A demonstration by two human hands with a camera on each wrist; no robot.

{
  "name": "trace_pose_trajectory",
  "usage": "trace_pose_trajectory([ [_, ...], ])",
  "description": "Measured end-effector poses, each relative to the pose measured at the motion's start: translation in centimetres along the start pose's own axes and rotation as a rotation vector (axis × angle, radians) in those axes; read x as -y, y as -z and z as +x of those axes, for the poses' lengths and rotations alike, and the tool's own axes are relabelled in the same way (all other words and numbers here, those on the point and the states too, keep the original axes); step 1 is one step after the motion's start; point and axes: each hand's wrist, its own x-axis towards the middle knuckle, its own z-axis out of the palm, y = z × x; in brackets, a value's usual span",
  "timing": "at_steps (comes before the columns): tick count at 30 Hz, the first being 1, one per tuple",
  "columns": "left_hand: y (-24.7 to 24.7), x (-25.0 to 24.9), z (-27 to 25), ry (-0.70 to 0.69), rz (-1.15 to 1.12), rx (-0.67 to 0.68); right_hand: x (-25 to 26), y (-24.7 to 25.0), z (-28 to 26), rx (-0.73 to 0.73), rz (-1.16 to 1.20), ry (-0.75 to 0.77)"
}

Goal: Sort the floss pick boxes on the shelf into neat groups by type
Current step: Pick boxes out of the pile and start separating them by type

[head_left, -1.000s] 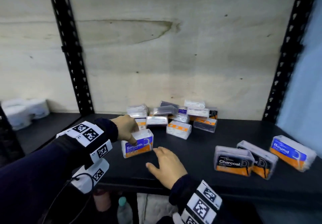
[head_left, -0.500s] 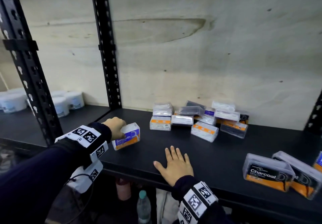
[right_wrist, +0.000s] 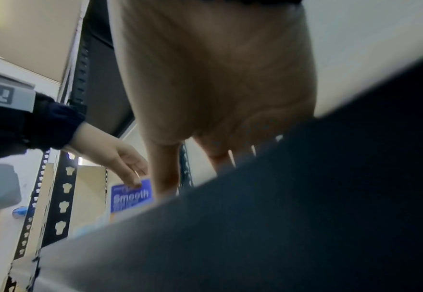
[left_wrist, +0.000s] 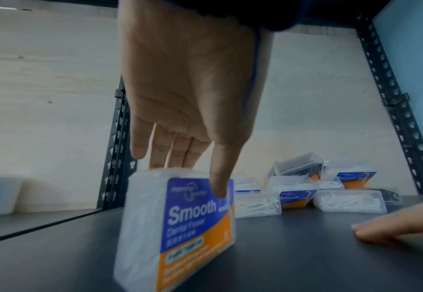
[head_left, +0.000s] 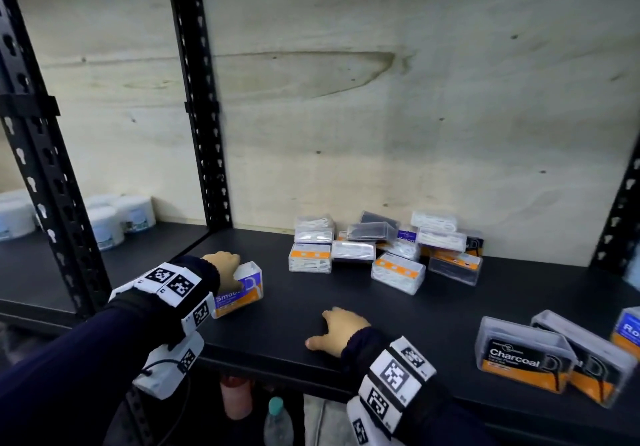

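My left hand (head_left: 225, 270) grips a clear Smooth floss pick box (head_left: 242, 291) with a blue and orange label, standing on the black shelf (head_left: 311, 307) near its left front corner. In the left wrist view the thumb (left_wrist: 220, 177) presses the Smooth box (left_wrist: 180, 227) on its label and the fingers reach behind its top. My right hand (head_left: 341, 329) rests flat on the shelf's front edge, holding nothing. A jumbled pile of floss pick boxes (head_left: 384, 248) lies at the back. Two Charcoal boxes (head_left: 523, 355) and a Round box (head_left: 628, 331) stand at the front right.
Black perforated uprights (head_left: 199, 99) frame the bay, with a plywood back wall. White tubs (head_left: 114, 217) sit on the neighbouring shelf to the left. A bottle (head_left: 277, 421) stands below the shelf.
My left hand has carried the Smooth box leftward along the shelf, away from the pile. The right hand stays resting at the front edge, its fingers less spread. The head view has swung left.
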Motion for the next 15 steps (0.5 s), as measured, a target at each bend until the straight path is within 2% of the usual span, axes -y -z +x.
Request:
trace_pose_trajectory([
  [2,0.9,-0.8,0.4,-0.039,-0.014,-0.037,0.5,3.0,-0.4,-0.051,-0.025,0.012],
  [5,2.5,-2.9,1.1,-0.107,-0.05,-0.098,1.5,8.0,-0.4,-0.21,-0.09,0.047],
  [9,4.0,-6.7,2.9,-0.189,-0.011,-0.116,1.9,13.4,1.0,-0.379,-0.078,0.048],
  [11,4.2,-8.3,4.0,-0.205,0.009,-0.112,1.3,14.9,1.9,-0.406,-0.107,0.023],
  [15,4.1,-10.7,5.9,-0.209,0.043,-0.082,-1.3,15.7,4.6,-0.338,-0.206,-0.04],
])
